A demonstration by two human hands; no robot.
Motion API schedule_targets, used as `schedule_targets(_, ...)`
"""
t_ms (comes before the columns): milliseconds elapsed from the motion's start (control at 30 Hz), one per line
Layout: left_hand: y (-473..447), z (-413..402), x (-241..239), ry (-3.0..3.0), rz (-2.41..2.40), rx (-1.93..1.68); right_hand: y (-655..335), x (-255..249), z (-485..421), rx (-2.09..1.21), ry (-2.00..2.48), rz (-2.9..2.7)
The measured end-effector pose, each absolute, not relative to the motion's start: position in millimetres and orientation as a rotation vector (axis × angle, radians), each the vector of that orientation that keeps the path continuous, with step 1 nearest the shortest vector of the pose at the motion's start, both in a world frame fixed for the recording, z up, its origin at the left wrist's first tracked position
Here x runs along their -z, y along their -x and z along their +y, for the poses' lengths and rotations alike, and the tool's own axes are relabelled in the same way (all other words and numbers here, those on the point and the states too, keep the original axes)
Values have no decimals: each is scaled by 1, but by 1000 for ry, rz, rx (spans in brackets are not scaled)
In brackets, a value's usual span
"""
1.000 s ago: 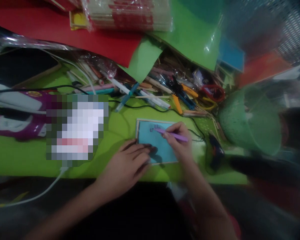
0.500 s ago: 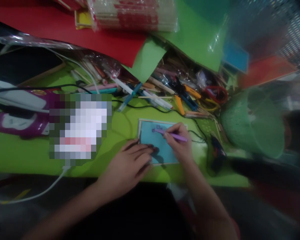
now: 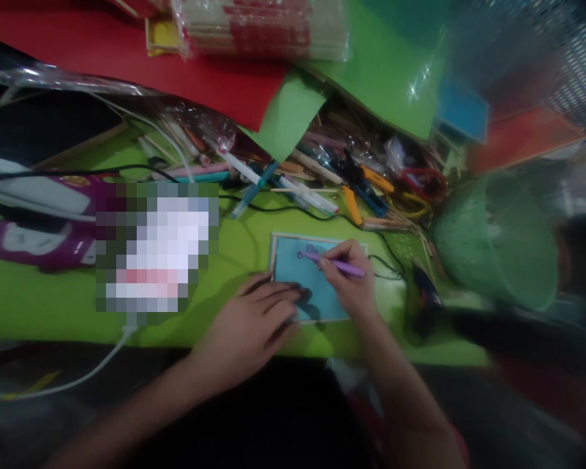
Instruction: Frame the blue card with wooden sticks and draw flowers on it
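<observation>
A blue card (image 3: pixel 289 264) with thin wooden strips along its edges lies on the green tabletop. My right hand (image 3: pixel 352 280) grips a purple pen (image 3: pixel 344 266), whose tip meets the card near its upper left. Small dark marks (image 3: pixel 310 249) show on the card around the tip. With fingers stretched out, my left hand (image 3: pixel 258 319) lies flat over the card's lower left corner. Between the two hands a shadow falls on the card.
Left of the card lies a blurred-out white device (image 3: pixel 163 251) with a white cable (image 3: pixel 105 361). Pens, sticks and orange-handled pliers (image 3: pixel 366 189) clutter the back. A green basket (image 3: pixel 493 241) and a dark glue gun (image 3: pixel 422 293) are on the right.
The pen tip has shifted very slightly, and the marks beside it have grown a little. My left hand has stayed in place.
</observation>
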State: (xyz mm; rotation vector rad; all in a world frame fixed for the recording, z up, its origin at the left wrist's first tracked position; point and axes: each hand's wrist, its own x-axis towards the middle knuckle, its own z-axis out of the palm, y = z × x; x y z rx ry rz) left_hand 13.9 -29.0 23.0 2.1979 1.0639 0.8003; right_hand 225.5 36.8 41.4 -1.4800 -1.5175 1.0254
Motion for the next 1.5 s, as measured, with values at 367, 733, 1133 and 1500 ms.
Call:
schedule_targets(367,-14,-28,-25,-2206,1061,-790,-226,-41,37,-995,1503,-1536)
schedule_targets(733,-15,-28,-25,-2204,1058,-779,-226,-42,36,-1014,1515,-1492)
schedule_targets(1133,-13,-28,-24,-2218,1051,-779,-228,-40,37,-1030,1481,-1478)
schedule_targets(1500,-14,-28,-25,-2208,1056,-774,-226,-42,38,-1018,1468,-1502)
